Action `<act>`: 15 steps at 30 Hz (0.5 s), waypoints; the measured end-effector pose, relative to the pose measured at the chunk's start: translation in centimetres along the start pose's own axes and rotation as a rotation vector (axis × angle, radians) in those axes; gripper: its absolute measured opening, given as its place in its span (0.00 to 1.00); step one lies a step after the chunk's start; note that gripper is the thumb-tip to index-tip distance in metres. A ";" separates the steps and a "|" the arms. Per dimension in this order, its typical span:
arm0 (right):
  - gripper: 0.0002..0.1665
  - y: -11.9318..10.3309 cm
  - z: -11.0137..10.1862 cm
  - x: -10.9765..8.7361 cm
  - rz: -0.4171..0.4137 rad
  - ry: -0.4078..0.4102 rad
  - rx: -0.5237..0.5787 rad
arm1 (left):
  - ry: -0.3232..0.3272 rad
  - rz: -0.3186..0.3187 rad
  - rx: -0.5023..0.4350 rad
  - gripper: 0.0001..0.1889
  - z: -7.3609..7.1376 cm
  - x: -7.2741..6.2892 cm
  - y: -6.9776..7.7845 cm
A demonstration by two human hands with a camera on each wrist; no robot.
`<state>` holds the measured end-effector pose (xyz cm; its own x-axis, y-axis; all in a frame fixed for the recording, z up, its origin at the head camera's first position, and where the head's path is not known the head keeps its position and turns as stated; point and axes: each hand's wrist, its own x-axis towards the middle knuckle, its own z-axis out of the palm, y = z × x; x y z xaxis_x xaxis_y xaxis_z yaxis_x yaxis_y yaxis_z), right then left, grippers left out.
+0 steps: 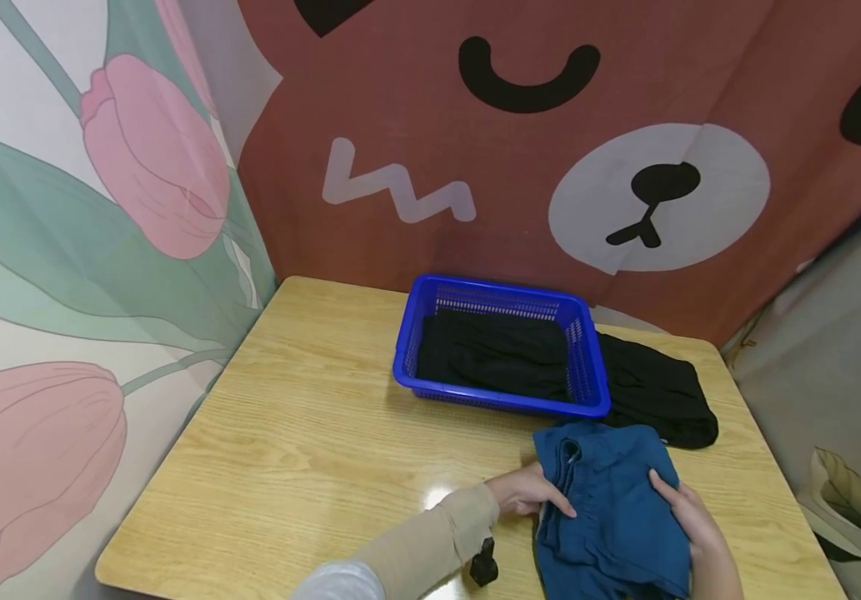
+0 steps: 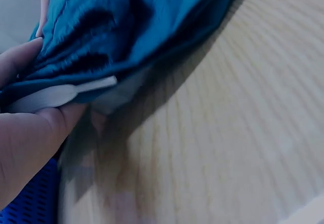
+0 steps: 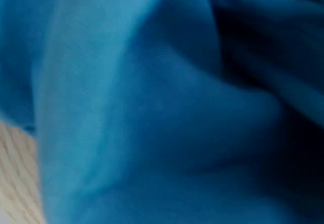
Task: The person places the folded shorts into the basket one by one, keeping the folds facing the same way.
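A folded pair of blue pants (image 1: 618, 508) with a gathered waistband lies at the front right of the table. My left hand (image 1: 531, 490) pinches its left edge, thumb on top and fingers beneath. In the left wrist view, a pale cord with a narrow tip (image 2: 55, 96) sticks out along that edge, beside the left thumb and fingers. At the opposite side, my right hand (image 1: 696, 521) grips the pants with the thumb over the cloth; its other fingers are mostly hidden. Blurred blue folds (image 3: 152, 122) fill nearly all of the right wrist view.
Just behind the pants stands a blue plastic basket (image 1: 501, 400) holding a folded black garment (image 1: 493, 354). Another folded black garment (image 1: 655, 387) lies to the basket's right. The wooden table (image 1: 287, 442) backs onto a printed curtain (image 1: 415, 100). A small black object (image 1: 484, 564) hangs below my left wrist.
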<state>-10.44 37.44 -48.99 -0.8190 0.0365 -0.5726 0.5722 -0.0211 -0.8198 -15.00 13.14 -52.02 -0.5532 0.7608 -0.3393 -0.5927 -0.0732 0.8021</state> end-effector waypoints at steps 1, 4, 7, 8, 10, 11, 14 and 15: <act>0.47 -0.1 0.0 -0.2 -0.006 -0.006 -0.001 | -0.003 -0.002 0.010 0.34 0.0 0.0 0.1; 0.30 -0.4 -0.1 -0.8 -0.025 -0.005 0.023 | -0.003 0.000 0.034 0.35 0.1 -0.1 0.4; 0.13 -0.7 -0.1 -1.3 -0.059 -0.011 0.032 | -0.001 0.008 0.040 0.34 0.2 -0.2 0.7; 0.10 -0.8 -0.1 -1.5 -0.067 -0.008 0.029 | -0.001 0.014 0.044 0.34 0.3 -0.2 0.9; 0.06 -1.1 0.0 -1.8 -0.084 0.004 0.014 | -0.004 0.024 0.052 0.33 0.6 -0.4 1.3; 0.05 -1.3 -0.1 -2.0 -0.092 0.007 0.006 | -0.008 0.035 0.064 0.33 0.7 -0.4 1.5; 0.01 -1.7 -0.1 -2.6 -0.118 0.021 -0.012 | -0.033 0.060 0.078 0.33 1.2 -0.7 2.1; 0.02 -1.9 -0.2 -2.9 -0.127 0.024 -0.010 | -0.041 0.067 0.082 0.33 1.3 -0.7 2.3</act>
<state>-9.19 37.54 -45.79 -0.8839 0.0627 -0.4635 0.4642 -0.0051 -0.8857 -15.19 13.27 -49.32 -0.5646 0.7820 -0.2641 -0.5040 -0.0732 0.8606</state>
